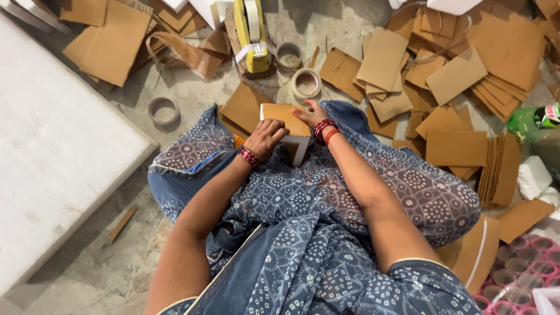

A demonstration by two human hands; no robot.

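Your 2 hands are on a small box resting on your lap, near the knees: brown cardboard on top, white sides showing below. Left hand lies over the near left corner, fingers curled down on the cardboard top; it presses more than it grips. Right hand sits at the far right edge, fingers spread flat along the top, not closed around anything. I judge the box light and fairly stiff, but the cardboard skin looks thin and will dent or crease if you squeeze the middle. Take it by the corners and side walls, where it is stiffest. The paper surface should give decent friction, not slippery. The lap is soft cloth, so it is not a steady base; the box can tip toward the floor past the knees. Room is tight ahead: a roll of tape sits just beyond the box, a second roll lies to the left, and a yellow tape dispenser stands further out. Loose cardboard sheets crowd the right side. A white board blocks the left. Plastic cups in pink holders sit at lower right.
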